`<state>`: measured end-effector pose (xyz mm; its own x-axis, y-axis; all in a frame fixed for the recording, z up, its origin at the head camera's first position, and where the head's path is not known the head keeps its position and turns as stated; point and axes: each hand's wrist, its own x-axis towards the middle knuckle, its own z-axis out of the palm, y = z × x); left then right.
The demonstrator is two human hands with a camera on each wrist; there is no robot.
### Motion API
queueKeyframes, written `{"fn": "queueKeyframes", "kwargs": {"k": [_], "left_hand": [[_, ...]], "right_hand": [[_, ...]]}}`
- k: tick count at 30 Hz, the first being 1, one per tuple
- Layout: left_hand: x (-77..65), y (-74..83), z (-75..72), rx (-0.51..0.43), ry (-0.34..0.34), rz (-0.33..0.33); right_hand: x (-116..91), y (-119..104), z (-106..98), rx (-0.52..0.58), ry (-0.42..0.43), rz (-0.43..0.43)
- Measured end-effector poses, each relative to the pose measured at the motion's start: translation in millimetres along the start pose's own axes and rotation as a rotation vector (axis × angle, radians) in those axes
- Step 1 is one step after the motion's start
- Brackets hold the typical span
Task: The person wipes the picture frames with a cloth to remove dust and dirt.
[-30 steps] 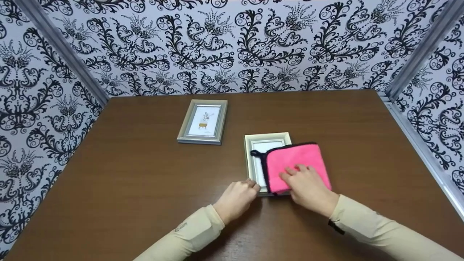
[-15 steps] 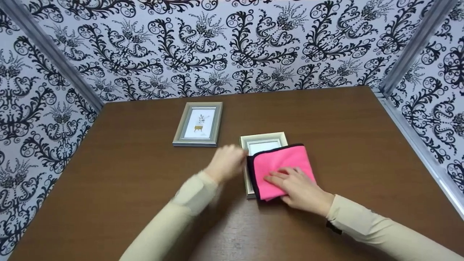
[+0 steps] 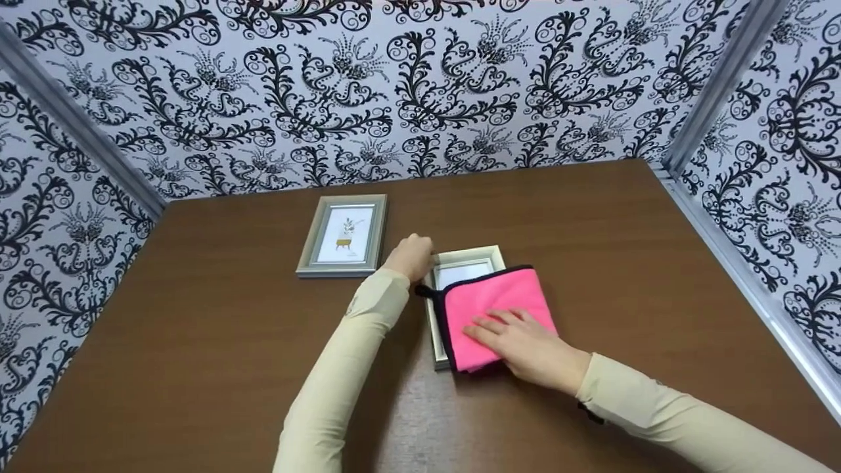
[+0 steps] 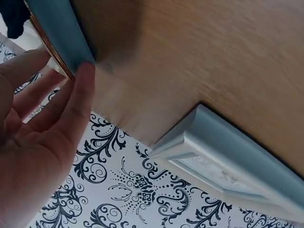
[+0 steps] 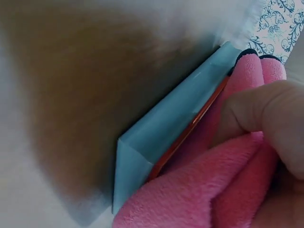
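Observation:
A cream picture frame lies flat on the brown table, its lower right part hidden under a folded pink cloth with black edging and a small black loop. My left hand is at the frame's far left corner; in the left wrist view the fingertips grip that corner. My right hand rests on the cloth. In the right wrist view its thumb bends over the folded pink layers and holds them against the glass side, beside the frame's edge.
A second, silver-beige picture frame lies to the left and farther back, showing a small plant drawing. The brown table ends at patterned walls with metal corner posts.
My left hand has gone from the frame's near left corner along its left side to the far left corner. The right hand and cloth have shifted slightly left over the frame.

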<state>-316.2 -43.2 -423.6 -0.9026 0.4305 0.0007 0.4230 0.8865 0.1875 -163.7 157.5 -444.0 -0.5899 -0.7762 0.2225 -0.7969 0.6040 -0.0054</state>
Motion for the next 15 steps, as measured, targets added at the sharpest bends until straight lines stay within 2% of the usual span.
{"fn": "queueKeyframes", "kwargs": {"k": [4,9,15], "left_hand": [[4.5,-0.9,0.9,0.011,0.016,0.003],[8.6,1.4,-1.0,0.067,0.020,0.003],[13.1,4.8,-3.0,0.117,-0.018,0.030]], "right_hand": [[11.7,-3.9,0.4,-0.027,0.007,-0.041],[25.7,-9.0,2.0,-0.057,-0.016,-0.153],[23.3,-4.8,0.1,0.020,-0.010,-0.275]]}}
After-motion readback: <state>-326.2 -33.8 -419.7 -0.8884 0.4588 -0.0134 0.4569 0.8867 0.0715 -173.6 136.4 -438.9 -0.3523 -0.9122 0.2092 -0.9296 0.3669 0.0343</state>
